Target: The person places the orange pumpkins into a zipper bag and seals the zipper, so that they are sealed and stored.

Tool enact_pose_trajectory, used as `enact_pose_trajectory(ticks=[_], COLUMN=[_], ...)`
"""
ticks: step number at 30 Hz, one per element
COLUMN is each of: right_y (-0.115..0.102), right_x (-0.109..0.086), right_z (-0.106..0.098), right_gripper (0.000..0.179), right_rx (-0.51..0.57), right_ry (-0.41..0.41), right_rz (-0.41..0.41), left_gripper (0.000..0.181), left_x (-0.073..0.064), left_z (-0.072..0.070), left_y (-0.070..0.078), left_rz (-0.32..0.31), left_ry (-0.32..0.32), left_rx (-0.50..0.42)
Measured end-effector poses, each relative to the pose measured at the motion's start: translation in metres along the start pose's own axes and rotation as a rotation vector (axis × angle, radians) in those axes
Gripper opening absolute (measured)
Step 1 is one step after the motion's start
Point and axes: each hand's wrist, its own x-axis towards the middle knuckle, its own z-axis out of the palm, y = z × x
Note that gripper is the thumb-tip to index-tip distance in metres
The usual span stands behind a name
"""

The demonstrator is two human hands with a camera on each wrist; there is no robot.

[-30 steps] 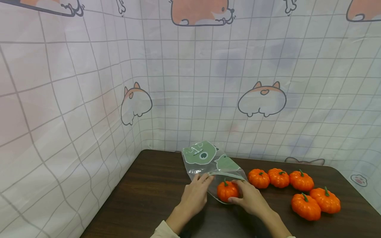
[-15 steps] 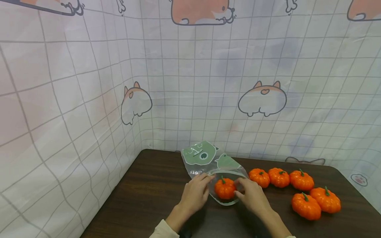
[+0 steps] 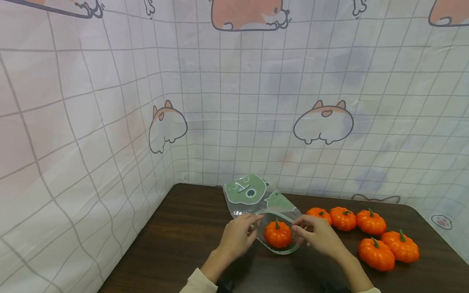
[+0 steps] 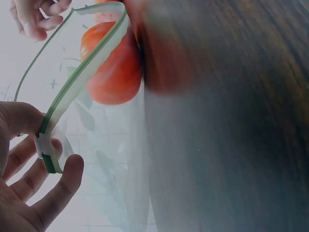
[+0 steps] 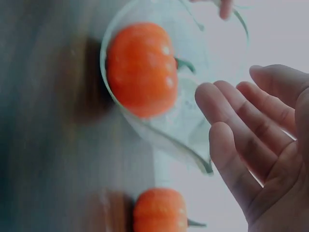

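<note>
A small orange pumpkin with a green stem sits inside the mouth of a clear zip bag printed with green cartoon figures. My left hand pinches the left end of the bag's opening, near its white slider. On the other side, my right hand hovers at the bag's right rim. In the right wrist view its fingers are relaxed and loosely bent, with no pumpkin between them. The bag's mouth gapes toward me, and its rim passes below the pumpkin.
Several more orange pumpkins lie on the dark wooden table to the right of the bag. One of them is partly hidden behind my right hand. A gridded cloth with cartoon dogs hangs behind and left of the table.
My right hand has let go of the pumpkin and drawn back to the right, to the bag's rim. The pumpkin shifted slightly left, and the bag's mouth now gapes around it.
</note>
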Motion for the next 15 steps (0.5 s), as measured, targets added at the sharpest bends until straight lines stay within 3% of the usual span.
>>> enact_pose_trajectory(ticks=[7, 15], right_y=[0.008, 0.014], right_x=[-0.005, -0.02], right_z=[-0.027, -0.062], right_gripper=[0.03, 0.031], right_rx=[-0.042, -0.16], right_ry=[0.102, 0.229], right_rz=[0.05, 0.025], left_gripper=[0.044, 0.045], left_x=[0.0, 0.001], left_z=[-0.001, -0.002], left_y=[0.001, 0.002], left_rz=[-0.004, -0.008], left_ry=[-0.011, -0.017], left_rx=[-0.013, -0.036])
